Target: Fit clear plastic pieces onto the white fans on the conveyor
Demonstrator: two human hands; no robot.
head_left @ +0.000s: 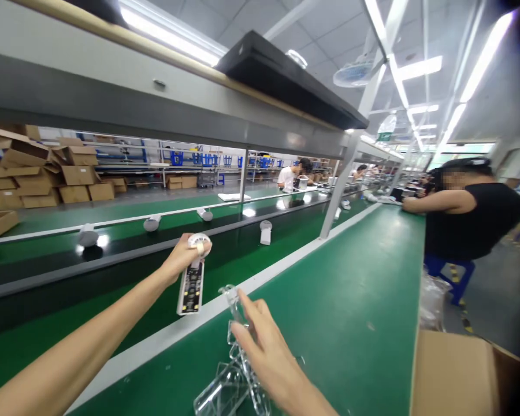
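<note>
Fluorescent strips light a long factory hall, where a green tabletop [364,289] runs away beside a dark conveyor belt [112,254]. Small white devices [88,235] ride the belt, well apart from one another. Stacked cardboard boxes [39,173] fill the far left, and an open carton [455,375] sits at the tabletop's near right corner.

At centre left, the left hand [182,257] is closed around the round head of a white handheld device [191,280], gripping it near the top so that its long body hangs down over the edge of the belt. A dark panel with small dots shows on the body's face.

Lower down, the right hand [264,346] rests on a pile of clear plastic pieces [231,375] lying on the tabletop, its forefinger stretched out along the topmost piece. Whether the other fingers pinch that piece cannot be told, since the transparent plastic blurs into the green.

Farther along on the right, a person in a black shirt [472,219] leans an arm on the tabletop, and another person in white [290,176] sits beyond the belt.
</note>
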